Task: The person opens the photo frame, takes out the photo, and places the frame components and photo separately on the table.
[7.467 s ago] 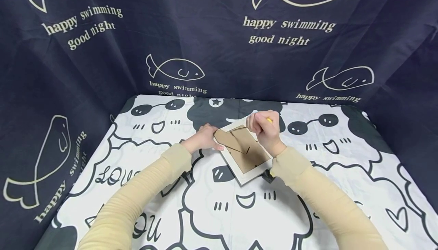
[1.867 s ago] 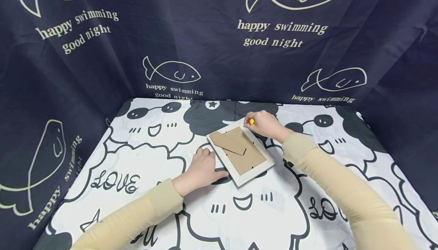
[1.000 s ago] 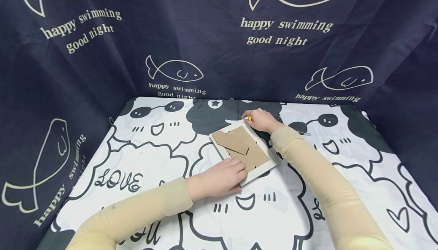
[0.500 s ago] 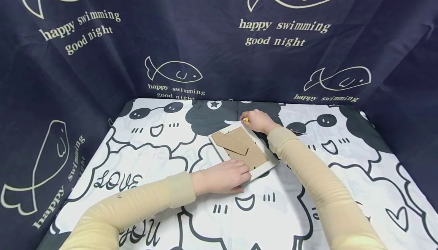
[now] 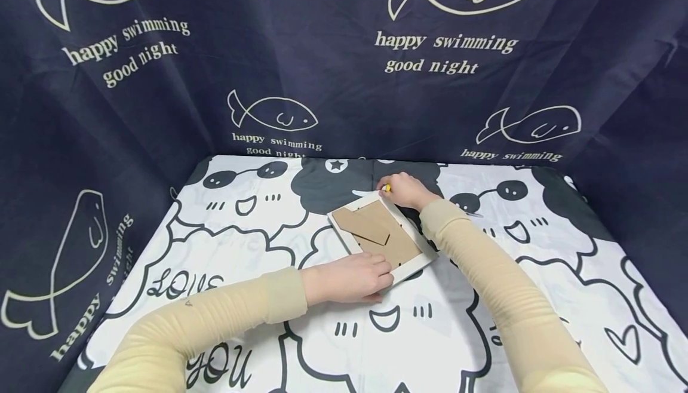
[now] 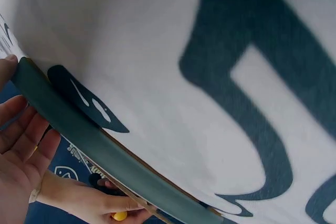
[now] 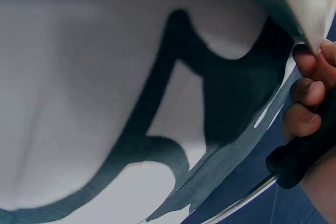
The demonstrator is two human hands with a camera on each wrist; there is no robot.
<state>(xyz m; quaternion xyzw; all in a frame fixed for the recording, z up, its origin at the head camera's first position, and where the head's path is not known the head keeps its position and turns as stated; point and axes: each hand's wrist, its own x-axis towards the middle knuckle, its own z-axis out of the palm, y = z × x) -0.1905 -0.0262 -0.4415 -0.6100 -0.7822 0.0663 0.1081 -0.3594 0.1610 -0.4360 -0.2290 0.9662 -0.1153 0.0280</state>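
A white picture frame [image 5: 400, 245] lies back side up, its brown backing board and folded cardboard stand [image 5: 365, 226] showing. My left hand [image 5: 352, 278] grips the frame's near corner; in the left wrist view the thumb and fingers [image 6: 44, 148] are on either side of its edge. At the far corner, my right hand [image 5: 405, 190] holds a screwdriver [image 7: 296, 158] with a black handle, a yellow end and a metal shaft pointing away from the frame. Fingertips of that same hand pinch the frame's corner in the right wrist view.
A white cloth with black cartoon sheep and lettering [image 5: 185, 282] covers the table. Dark blue curtains [image 5: 344, 70] with fish drawings stand behind it and at both sides.
My right hand was a fist upright over the frame; now it is at the far corner, screwdriver still held. My left hand left the frame's left side and took its near corner. Lately, little moves.
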